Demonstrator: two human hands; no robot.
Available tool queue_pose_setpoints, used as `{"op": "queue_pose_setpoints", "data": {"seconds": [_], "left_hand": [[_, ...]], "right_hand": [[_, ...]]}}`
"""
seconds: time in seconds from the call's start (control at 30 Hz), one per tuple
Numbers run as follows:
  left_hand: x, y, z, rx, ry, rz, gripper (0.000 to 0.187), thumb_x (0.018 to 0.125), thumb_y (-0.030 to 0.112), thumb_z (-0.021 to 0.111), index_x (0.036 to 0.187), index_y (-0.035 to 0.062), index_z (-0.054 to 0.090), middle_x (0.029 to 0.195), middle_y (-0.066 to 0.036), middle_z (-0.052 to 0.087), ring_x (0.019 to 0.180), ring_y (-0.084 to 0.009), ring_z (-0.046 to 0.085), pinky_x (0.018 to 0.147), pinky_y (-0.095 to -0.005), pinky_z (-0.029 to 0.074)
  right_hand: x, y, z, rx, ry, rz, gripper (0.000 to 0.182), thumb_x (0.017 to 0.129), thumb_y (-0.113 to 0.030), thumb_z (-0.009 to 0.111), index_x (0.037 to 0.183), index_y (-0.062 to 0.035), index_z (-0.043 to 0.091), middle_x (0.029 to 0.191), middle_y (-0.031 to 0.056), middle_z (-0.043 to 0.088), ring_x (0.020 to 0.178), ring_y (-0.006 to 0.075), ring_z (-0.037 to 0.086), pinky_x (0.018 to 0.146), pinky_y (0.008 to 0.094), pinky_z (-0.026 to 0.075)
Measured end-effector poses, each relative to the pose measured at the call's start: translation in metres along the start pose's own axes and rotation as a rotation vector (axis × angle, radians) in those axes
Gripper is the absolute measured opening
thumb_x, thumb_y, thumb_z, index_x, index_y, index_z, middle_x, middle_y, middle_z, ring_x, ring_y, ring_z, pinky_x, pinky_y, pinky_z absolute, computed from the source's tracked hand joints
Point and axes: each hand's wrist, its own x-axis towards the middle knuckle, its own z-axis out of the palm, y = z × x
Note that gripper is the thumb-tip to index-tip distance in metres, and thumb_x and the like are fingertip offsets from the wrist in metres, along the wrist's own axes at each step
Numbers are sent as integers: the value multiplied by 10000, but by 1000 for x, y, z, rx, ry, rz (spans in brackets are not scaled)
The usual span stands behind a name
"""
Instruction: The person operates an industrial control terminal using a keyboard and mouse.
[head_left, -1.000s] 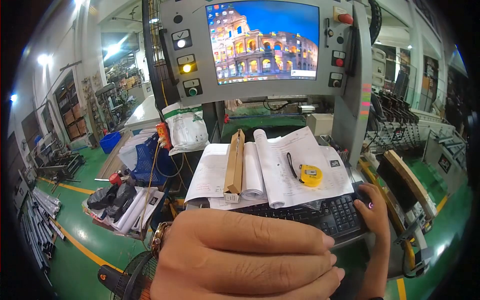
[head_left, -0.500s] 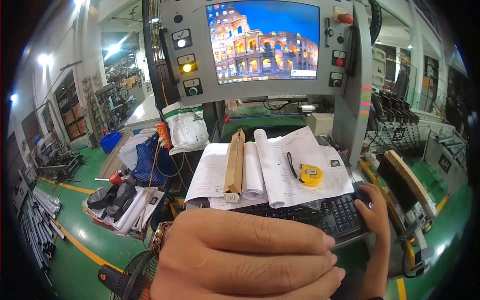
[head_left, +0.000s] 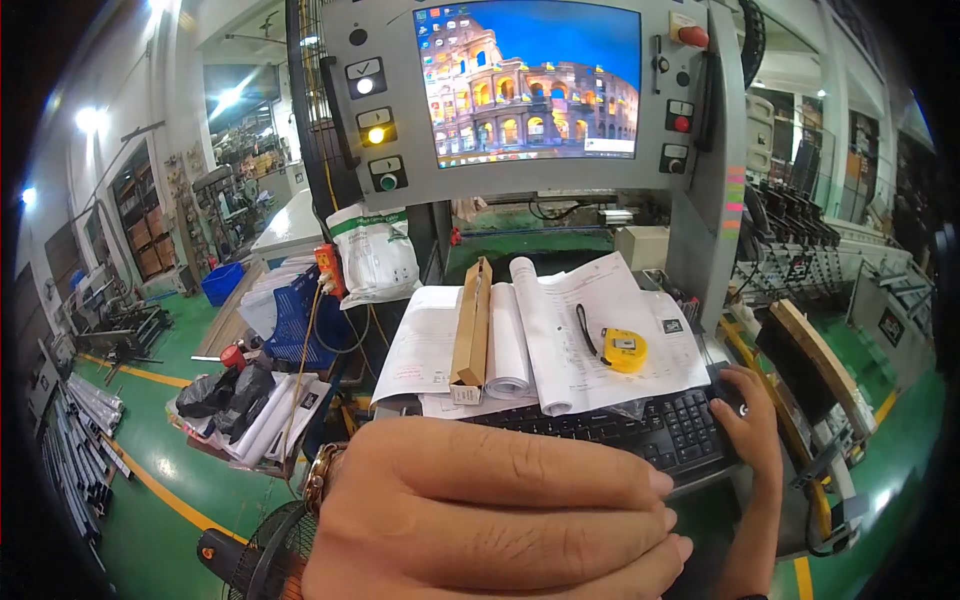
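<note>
My left hand (head_left: 500, 515) fills the lower foreground close to the camera, back of the hand up, fingers pressed together and pointing right. A watch (head_left: 320, 476) sits on its wrist, and its palm side is hidden. My right hand (head_left: 748, 425) rests over a dark mouse (head_left: 733, 402) at the right end of a black keyboard (head_left: 630, 430). Behind the keyboard lie rolled and flat paper sheets (head_left: 575, 315), with a yellow tape measure (head_left: 624, 351) on them and a long narrow cardboard box (head_left: 472, 320) beside them.
A grey control panel holds a monitor (head_left: 535, 85) showing a desktop picture, with lit buttons (head_left: 375, 134) to its left. A white bag (head_left: 375, 255), a blue crate (head_left: 300, 325) and a fan (head_left: 265, 560) stand at the left. Metal profiles (head_left: 75, 450) lie on the green floor.
Both hands stay where they were. The pink light on the mouse under my right fingers no longer shows.
</note>
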Motion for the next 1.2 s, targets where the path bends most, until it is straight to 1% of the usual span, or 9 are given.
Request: {"op": "queue_pose_setpoints", "data": {"seconds": [0.07, 0.1, 0.17, 0.2, 0.27, 0.57, 0.87, 1.1, 1.2], "left_hand": [[-12, -8, 21, 64, 189, 101, 163, 921, 136, 777, 791, 38, 773, 871, -115, 841, 829, -236, 829, 806, -408, 708], [-19, -9, 46, 125, 354, 126, 164, 921, 137, 778, 790, 38, 773, 870, -115, 840, 828, -236, 829, 806, -408, 708], [-18, -8, 45, 124, 357, 120, 163, 919, 138, 779, 790, 38, 773, 869, -115, 840, 826, -236, 828, 805, -408, 707], [-10, -5, 20, 63, 196, 90, 161, 917, 138, 780, 791, 38, 773, 870, -115, 840, 826, -236, 828, 805, -407, 707], [-5, -4, 5, 2, 31, 61, 158, 915, 138, 782, 792, 38, 773, 870, -115, 840, 825, -236, 827, 806, -407, 706], [-5, -4, 4, 9, 25, 57, 154, 908, 131, 784, 785, 40, 766, 875, -113, 841, 820, -233, 824, 812, -405, 705], [-7, -4, 6, 2, 27, 52, 139, 891, 130, 793, 787, 42, 767, 876, -114, 842, 805, -232, 822, 803, -409, 708], [-6, -5, 6, 6, 22, 61, 140, 889, 137, 794, 788, 44, 766, 875, -115, 842, 805, -232, 823, 799, -407, 708], [-2, -16, -4, -27, -76, 165, 148, 896, 139, 790, 786, 43, 764, 872, -115, 841, 804, -233, 823, 794, -408, 709]], "right_hand": [[0, -1, 0, 1, 0, 8, 544, 918, -259, 811, 1387, 0, 717, 1494, 203, 671, 1369, 384, 665, 1171, 445, 501], [0, 0, 0, -4, -1, 6, 547, 915, -261, 812, 1387, -1, 718, 1494, 201, 672, 1368, 385, 666, 1171, 445, 501], [0, 1, 0, -13, -1, 2, 552, 911, -266, 813, 1387, -3, 718, 1493, 198, 673, 1365, 386, 668, 1170, 446, 501], [0, 1, 0, -4, -4, 9, 551, 909, -265, 811, 1386, -4, 719, 1492, 197, 674, 1366, 386, 667, 1170, 446, 501], [0, -1, -1, 16, -10, 25, 549, 906, -262, 809, 1383, -5, 719, 1491, 195, 674, 1367, 387, 666, 1168, 446, 501], [0, 6, 0, -8, 12, -11, 532, 876, -190, 767, 1371, -3, 719, 1470, 183, 688, 1342, 375, 684, 1150, 436, 511], [-1, 4, -1, -18, 34, -7, 516, 866, -180, 772, 1355, -23, 728, 1441, 163, 707, 1303, 360, 702, 1103, 427, 535], [-1, 3, 0, -26, 38, 8, 505, 873, -183, 769, 1351, -24, 733, 1444, 157, 708, 1300, 356, 704, 1099, 422, 535], [0, 6, 1, -19, 38, 2, 507, 876, -186, 769, 1352, -18, 732, 1448, 161, 706, 1306, 357, 703, 1106, 421, 532]]}}
